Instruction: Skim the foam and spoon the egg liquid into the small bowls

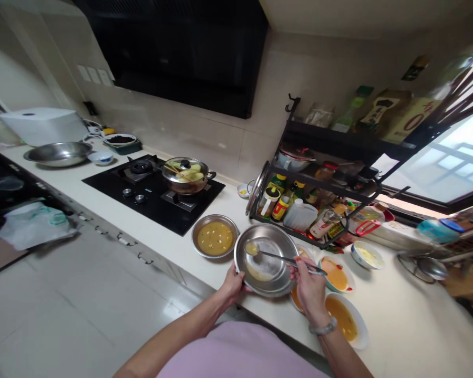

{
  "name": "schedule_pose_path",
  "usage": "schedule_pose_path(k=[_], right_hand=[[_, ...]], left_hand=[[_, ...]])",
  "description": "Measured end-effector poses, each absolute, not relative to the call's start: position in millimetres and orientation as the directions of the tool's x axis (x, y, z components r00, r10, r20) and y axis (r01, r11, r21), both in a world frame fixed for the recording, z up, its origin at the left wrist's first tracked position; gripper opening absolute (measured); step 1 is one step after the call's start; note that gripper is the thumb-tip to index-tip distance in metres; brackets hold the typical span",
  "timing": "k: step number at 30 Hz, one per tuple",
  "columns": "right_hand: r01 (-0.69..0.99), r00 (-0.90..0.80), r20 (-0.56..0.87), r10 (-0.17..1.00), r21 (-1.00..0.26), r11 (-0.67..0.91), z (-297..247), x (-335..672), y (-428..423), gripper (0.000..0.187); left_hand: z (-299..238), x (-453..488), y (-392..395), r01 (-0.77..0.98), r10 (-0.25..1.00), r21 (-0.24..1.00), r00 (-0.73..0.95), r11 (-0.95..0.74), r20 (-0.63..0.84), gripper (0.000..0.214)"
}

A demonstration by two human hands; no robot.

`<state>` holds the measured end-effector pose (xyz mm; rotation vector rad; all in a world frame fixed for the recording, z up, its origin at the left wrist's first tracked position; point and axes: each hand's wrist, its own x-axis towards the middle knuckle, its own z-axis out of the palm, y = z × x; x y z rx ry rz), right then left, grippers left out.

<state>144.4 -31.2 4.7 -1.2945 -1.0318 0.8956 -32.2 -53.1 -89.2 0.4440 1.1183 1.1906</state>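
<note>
My left hand grips the near left rim of a round steel basin, which is tilted and has a little pale yellow liquid at its lower side. In my right hand is a long-handled metal spoon, its bowl inside the basin with some yellowish liquid in it. Just left of the basin stands a steel bowl of yellow liquid dotted with pale bits. Close to my right hand are a bowl of orange liquid and a white bowl of brownish-yellow liquid. Another orange-filled bowl is partly hidden behind the basin and hand.
A lidded pan sits on the black gas stove. A black rack of bottles stands against the wall. To the right are a small bowl and a ladle. A wide steel basin rests at far left.
</note>
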Motion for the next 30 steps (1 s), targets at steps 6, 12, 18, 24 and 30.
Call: schedule_pose_path(k=[6, 12, 18, 24, 30], right_hand=[[0.024, 0.199, 0.087, 0.976, -0.996, 0.084, 11.0, 96.6, -8.3, 0.028], [0.272, -0.082, 0.294, 0.952, -0.912, 0.305, 4.0, 56.3, -8.5, 0.022], [0.237, -0.486, 0.607, 0.629, -0.601, 0.763, 3.4, 58.6, -17.7, 0.025], [0.406, -0.198, 0.552, 0.810, -0.706, 0.581, 16.5, 104.0, -24.1, 0.021], [0.474, 0.106, 0.298, 0.949, -0.854, 0.216, 2.0, 166.9, -50.1, 0.030]], left_hand=[[-92.8, -30.8, -54.1, -0.537, 0.901, 0.764, -0.016, 0.358, -0.434, 0.052], [-87.2, -33.3, -55.8, -0.579, 0.905, 0.734, 0.019, 0.356, -0.425, 0.052], [-85.4, -38.0, -56.1, -0.607, 0.900, 0.720, -0.017, 0.337, -0.435, 0.047], [-93.4, -38.4, -53.9, -0.546, 0.907, 0.768, -0.031, 0.336, -0.419, 0.048], [-88.7, -38.0, -50.4, -0.424, 0.944, 0.871, -0.100, 0.246, -0.316, 0.063]])
